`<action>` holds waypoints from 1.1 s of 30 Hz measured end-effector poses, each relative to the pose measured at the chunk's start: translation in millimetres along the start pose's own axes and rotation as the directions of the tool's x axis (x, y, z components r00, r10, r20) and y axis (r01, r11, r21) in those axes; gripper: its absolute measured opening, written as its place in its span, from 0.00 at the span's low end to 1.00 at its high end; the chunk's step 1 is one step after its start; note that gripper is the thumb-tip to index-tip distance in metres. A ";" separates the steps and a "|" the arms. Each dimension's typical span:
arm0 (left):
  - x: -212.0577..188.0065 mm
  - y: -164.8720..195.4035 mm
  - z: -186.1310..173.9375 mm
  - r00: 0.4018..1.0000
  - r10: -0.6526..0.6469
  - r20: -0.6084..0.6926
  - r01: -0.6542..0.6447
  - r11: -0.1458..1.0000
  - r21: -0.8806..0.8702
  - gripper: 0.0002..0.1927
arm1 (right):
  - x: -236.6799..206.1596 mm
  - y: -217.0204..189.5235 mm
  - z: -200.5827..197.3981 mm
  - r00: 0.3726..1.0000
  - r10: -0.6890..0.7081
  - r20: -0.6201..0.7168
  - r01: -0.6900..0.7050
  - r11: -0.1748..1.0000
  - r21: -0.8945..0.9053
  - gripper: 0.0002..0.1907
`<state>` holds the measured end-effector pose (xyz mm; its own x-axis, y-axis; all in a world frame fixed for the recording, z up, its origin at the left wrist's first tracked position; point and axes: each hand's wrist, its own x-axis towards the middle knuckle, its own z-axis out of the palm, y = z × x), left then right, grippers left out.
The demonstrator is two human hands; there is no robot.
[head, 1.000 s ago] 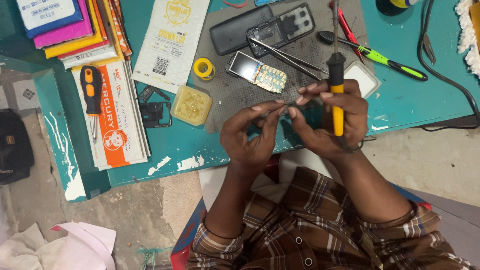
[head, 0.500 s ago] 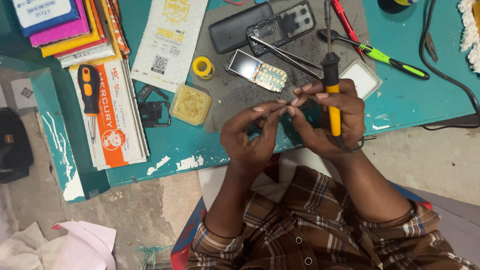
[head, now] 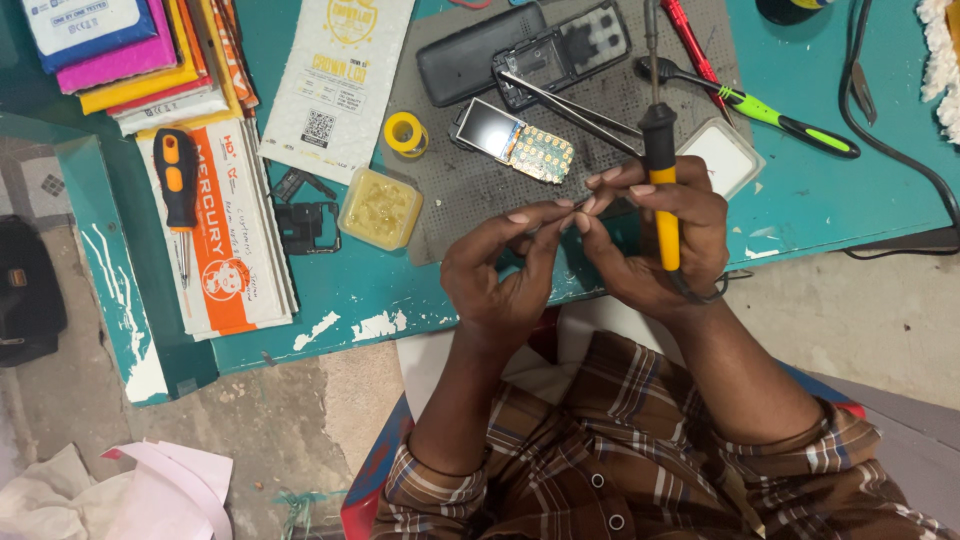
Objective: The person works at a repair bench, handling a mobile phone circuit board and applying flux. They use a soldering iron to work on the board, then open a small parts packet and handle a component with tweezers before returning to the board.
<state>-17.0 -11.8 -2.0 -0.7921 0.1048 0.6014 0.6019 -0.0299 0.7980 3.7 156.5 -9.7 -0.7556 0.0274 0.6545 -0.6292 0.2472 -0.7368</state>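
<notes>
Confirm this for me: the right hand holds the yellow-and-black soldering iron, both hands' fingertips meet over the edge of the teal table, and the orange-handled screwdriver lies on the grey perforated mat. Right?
Not quite. The orange-handled screwdriver lies on the orange-and-white packet at the left, not on the grey perforated mat. The rest holds: the right hand holds the yellow-and-black soldering iron, and both hands' fingertips meet over the teal table edge, left hand included. The head view shows this.
</notes>
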 end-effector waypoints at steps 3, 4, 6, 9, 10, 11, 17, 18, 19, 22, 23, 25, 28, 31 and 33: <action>-0.8 0.1 -0.2 1.000 -0.001 0.004 0.001 1.000 0.004 0.20 | -0.4 0.0 0.8 1.000 0.027 -0.001 -0.026 1.000 0.017 0.29; -1.2 -0.1 -0.3 1.000 -0.001 0.007 0.001 1.000 -0.001 0.20 | -0.2 -0.2 1.1 0.999 0.035 -0.001 -0.035 0.999 0.021 0.29; -1.6 -0.8 -0.3 1.000 0.006 0.008 -0.006 1.000 0.006 0.20 | 0.5 -1.5 1.7 0.999 0.039 -0.007 -0.039 0.999 0.030 0.29; -1.6 -1.3 -0.8 1.000 0.015 0.004 -0.015 1.000 0.024 0.20 | 0.9 -5.0 1.9 0.998 0.046 -0.047 -0.043 0.996 0.075 0.31; -1.7 -0.8 -1.3 1.000 0.010 0.006 -0.010 1.000 0.018 0.20 | 0.8 -5.6 2.3 0.996 0.064 -0.062 -0.058 0.993 0.102 0.31; -1.7 -0.5 -1.5 1.000 0.005 0.008 -0.005 1.000 0.012 0.20 | 0.3 -6.4 2.1 0.994 0.082 -0.076 -0.072 0.989 0.129 0.31; 2.4 8.2 -2.6 0.999 -0.035 -0.035 0.034 0.999 -0.027 0.18 | -5.9 1.5 0.1 0.973 0.122 -0.198 -0.088 0.981 0.170 0.28; 5.1 13.3 -12.3 0.999 -0.023 -0.034 0.025 0.998 0.050 0.18 | -6.8 3.8 -2.1 0.967 0.120 -0.226 -0.084 0.983 0.163 0.27; 7.6 21.2 -24.6 0.999 -0.013 -0.029 0.017 0.992 0.127 0.18 | -7.8 6.3 -4.5 0.960 0.117 -0.254 -0.079 0.985 0.155 0.27; 22.7 44.1 -67.6 0.988 -0.111 -0.106 0.125 0.983 0.135 0.16 | -11.7 12.0 -10.7 0.975 0.038 -0.219 -0.031 0.999 0.038 0.28; 30.9 53.3 -89.9 0.988 -0.131 -0.079 0.151 0.923 0.353 0.17 | -13.1 13.5 -11.4 0.981 0.015 -0.196 -0.014 1.000 0.005 0.29; 46.9 68.5 -122.3 0.979 -0.204 -0.015 0.168 0.757 0.631 0.17 | -16.0 15.0 -12.9 0.988 -0.013 -0.154 0.006 0.999 -0.044 0.29; 64.1 77.0 -141.6 0.952 -0.296 0.074 0.131 0.615 0.778 0.16 | -20.5 15.5 -11.6 0.989 -0.010 -0.150 0.000 0.998 -0.066 0.30; 72.6 72.5 -143.2 0.944 -0.302 0.136 0.078 0.602 0.795 0.17 | -22.6 15.2 -11.1 0.988 -0.002 -0.153 -0.007 0.998 -0.061 0.30; 74.7 67.1 -143.9 0.931 -0.340 0.135 0.098 0.587 0.803 0.18 | -22.2 15.6 -11.2 0.988 -0.007 -0.152 -0.002 0.998 -0.058 0.29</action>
<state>-50.4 -148.9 102.2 -0.9280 0.2415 0.2836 0.3575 0.7913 0.4960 12.7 170.6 -33.8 -0.7148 0.1729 0.6776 -0.6161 0.3026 -0.7272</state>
